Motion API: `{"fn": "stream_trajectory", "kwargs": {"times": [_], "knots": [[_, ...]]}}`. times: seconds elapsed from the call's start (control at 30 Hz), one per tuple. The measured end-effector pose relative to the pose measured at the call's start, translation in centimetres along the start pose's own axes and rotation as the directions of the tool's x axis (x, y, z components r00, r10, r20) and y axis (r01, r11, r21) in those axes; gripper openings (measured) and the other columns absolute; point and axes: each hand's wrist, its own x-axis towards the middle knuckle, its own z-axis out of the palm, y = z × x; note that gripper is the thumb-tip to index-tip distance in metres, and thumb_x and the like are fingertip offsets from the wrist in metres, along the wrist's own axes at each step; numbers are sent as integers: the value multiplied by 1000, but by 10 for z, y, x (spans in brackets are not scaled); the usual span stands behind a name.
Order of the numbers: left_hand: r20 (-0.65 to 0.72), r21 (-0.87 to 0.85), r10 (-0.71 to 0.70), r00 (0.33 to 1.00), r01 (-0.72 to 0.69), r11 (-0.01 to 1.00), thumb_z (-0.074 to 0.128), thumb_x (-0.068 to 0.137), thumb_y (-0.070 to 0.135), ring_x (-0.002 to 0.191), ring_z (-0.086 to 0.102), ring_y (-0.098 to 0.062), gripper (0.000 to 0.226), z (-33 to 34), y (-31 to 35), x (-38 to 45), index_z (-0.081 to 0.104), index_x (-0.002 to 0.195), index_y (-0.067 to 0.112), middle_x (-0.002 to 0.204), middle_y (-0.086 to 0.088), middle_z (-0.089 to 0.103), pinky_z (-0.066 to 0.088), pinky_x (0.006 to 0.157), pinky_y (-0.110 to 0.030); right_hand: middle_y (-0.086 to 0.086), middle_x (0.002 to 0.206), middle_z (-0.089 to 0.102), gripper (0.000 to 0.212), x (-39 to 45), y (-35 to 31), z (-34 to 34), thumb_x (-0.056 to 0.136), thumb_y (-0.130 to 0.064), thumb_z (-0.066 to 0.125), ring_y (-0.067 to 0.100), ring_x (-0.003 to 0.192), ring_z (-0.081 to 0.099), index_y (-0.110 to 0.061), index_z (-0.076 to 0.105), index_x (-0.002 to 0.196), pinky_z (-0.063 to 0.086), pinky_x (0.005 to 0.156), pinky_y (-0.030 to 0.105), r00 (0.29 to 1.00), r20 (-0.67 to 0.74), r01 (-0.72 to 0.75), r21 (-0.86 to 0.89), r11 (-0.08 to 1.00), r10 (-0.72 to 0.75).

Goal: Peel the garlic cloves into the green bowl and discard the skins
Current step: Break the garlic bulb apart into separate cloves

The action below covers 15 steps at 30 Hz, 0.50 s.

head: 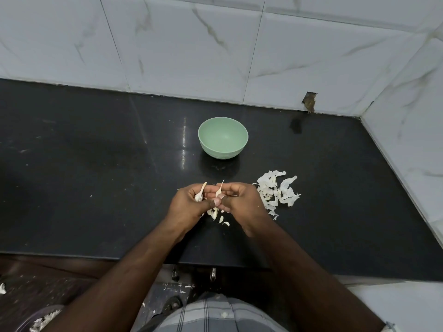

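Observation:
A pale green bowl [223,137] stands on the black counter [96,188], and it looks empty inside. Just in front of it, my left hand [189,207] grips a garlic clove [199,195] with its papery tip sticking up. My right hand [242,204] pinches a second garlic clove [218,192] between thumb and fingers. The two hands touch at the thumbs. Several loose cloves [219,218] lie on the counter under my hands, partly hidden. A heap of white garlic skins [278,190] lies to the right of my right hand.
White marble-look tiles form the back wall [215,44] and a side wall [407,140] at the right. The counter's front edge [96,256] runs below my forearms. Skin scraps [43,319] lie on the floor at the lower left.

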Motion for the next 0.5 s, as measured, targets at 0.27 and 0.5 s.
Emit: {"fn": "stream_trajectory", "kwargs": {"times": [0.27,0.5], "knots": [[-37,421,55,998,-34,907,83,78,14,66,67,-2,17,-3,2,5,75,83,28,77,13,74,52,65,-19,19,97,75,14,-7,-4,0,93,1,63,20,87,75,9,65,104,61,73,30,996,-34,-79,115,990,83],[-33,467,73,997,-49,883,83,79,13,51,53,6,16,-1,4,4,72,76,23,62,14,66,38,52,-9,17,91,75,12,-7,-1,-2,94,-2,64,23,78,74,6,70,101,60,66,27,996,-66,-59,4,998,59]]}}
